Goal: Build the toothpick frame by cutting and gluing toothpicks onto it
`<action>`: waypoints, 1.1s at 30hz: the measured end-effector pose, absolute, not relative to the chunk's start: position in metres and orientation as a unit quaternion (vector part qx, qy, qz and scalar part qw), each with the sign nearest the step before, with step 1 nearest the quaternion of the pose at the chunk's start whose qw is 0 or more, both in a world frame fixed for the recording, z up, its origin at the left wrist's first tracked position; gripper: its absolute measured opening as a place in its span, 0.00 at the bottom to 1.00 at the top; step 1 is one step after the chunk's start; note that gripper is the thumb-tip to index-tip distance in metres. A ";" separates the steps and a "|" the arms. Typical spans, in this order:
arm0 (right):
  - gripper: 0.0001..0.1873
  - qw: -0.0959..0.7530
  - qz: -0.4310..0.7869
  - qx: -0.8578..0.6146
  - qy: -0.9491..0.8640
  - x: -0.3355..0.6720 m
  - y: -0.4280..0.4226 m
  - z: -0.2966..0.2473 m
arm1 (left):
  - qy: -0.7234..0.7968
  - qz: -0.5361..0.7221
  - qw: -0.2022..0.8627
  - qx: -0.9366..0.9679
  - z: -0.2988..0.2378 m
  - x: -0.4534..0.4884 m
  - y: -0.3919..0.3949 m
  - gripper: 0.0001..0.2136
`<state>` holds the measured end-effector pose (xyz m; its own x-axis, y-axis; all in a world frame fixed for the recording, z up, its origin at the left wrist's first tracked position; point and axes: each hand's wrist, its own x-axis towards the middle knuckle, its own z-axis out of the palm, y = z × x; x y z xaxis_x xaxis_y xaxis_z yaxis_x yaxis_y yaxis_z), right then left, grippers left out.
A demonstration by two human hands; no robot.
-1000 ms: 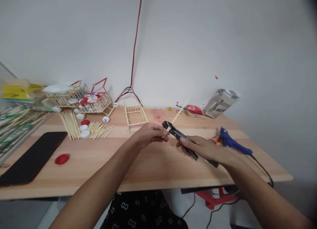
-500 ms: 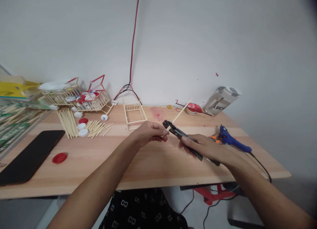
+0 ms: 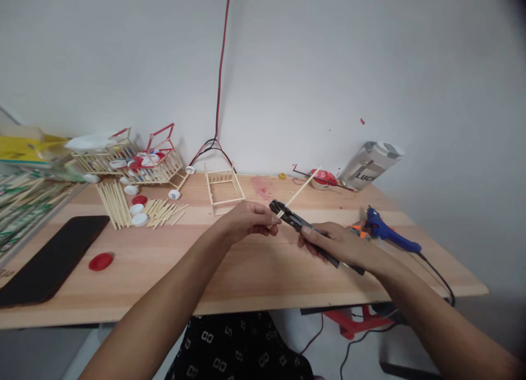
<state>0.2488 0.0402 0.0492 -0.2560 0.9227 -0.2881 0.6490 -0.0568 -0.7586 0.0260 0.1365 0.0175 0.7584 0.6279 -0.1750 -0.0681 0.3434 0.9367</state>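
Note:
My left hand (image 3: 257, 220) pinches the near end of a thin wooden stick (image 3: 304, 187), which slants up and away to the right. A short stick end lies beside it at the fingertips. My right hand (image 3: 329, 242) is wrapped around the handles of black pliers (image 3: 290, 217), whose jaws sit across the stick just beyond my left fingers. Behind my hands stands a small open frame of glued sticks (image 3: 225, 198) on the wooden table (image 3: 263, 276).
Two stick carts (image 3: 156, 166) with bottle-cap wheels stand back left, near long sticks (image 3: 114, 205), short sticks (image 3: 162, 211) and caps. A black phone (image 3: 53, 259) lies left. At right are a blue glue gun (image 3: 390, 232) with its cord, a tilted bag (image 3: 372, 166) and a red-topped cup (image 3: 324, 178).
Hardly anything differs. The view has shifted slightly, and both hands keep the same hold on the stick and the pliers.

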 end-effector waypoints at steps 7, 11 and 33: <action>0.34 0.165 0.438 -0.584 -0.663 0.250 0.040 0.047 | 0.256 0.216 0.777 0.532 0.017 0.025 0.138 0.10; 0.33 0.163 0.429 -0.590 -0.664 0.248 0.039 0.049 | 0.253 0.213 0.779 0.533 0.017 0.024 0.137 0.10; 0.35 0.147 0.367 -0.647 -0.652 0.236 0.033 0.040 | 0.331 0.226 0.730 0.554 0.014 0.029 0.136 0.09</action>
